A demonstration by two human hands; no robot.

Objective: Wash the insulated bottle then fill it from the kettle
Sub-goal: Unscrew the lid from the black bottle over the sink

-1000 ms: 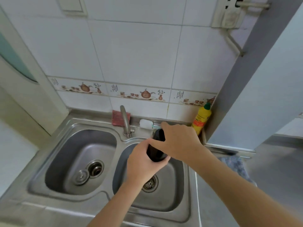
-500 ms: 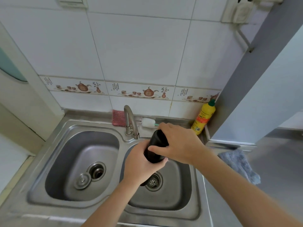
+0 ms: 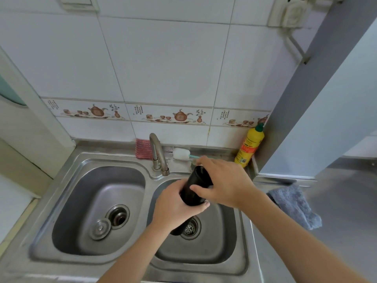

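Right now you have the insulated bottle [image 3: 193, 190] held over the right basin of the sink [image 3: 242, 242], tilted so its top leans toward twelve o'clock, just short of the tap [image 3: 158, 154]. Your left hand [image 3: 175, 209] is wrapped round the lower body, fingers curled under it. Your right hand [image 3: 226, 182] is curled over the upper end, thumb across the front, covering the cap area; whether a lid is on there is hidden. No water shows at the spout.

Judging by its look, the bottle is rigid metal with a smooth dark finish, so it will not give under a squeeze but will likely turn slippery once wet or soapy. Empty it should be light; filled from the kettle it will get noticeably heavier, and the mouth may get hot. Keep the left hand low on the barrel as the anchor and let the right do any twisting at the top.

The bottle brush [image 3: 181, 153] lies on the ledge at twelve o'clock of the bottle, the yellow detergent bottle [image 3: 250, 146] at one o'clock, and a grey cloth [image 3: 293, 205] at three o'clock.
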